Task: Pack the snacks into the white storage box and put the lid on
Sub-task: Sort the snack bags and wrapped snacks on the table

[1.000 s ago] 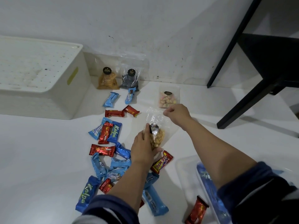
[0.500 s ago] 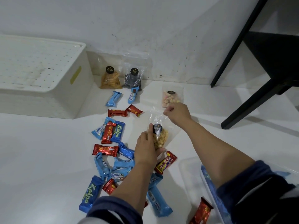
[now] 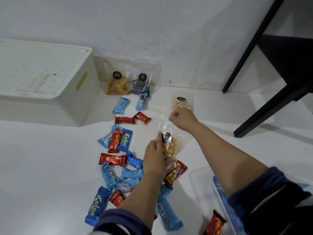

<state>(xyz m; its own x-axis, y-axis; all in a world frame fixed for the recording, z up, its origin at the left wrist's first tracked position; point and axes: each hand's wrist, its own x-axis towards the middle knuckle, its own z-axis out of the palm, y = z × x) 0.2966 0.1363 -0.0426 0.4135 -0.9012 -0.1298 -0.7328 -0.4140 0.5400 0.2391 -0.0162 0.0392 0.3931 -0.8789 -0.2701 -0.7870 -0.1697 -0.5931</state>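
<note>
Snack bars (image 3: 118, 160) in blue and red wrappers lie scattered on the white floor (image 3: 42, 167). Left hand (image 3: 156, 157) grips the filled bottom of a clear snack bag (image 3: 169, 145); right hand (image 3: 182, 118) pinches its top. White storage box (image 3: 42, 82) stands farther left, by the wall.

A home room — white floor (image 3: 42, 167), black chair leg (image 3: 264, 114).

4 clear snack bags (image 3: 118, 85), 1 white storage box (image 3: 42, 82), 2 hands (image 3: 155, 155), many wrapped bars (image 3: 113, 159)
</note>
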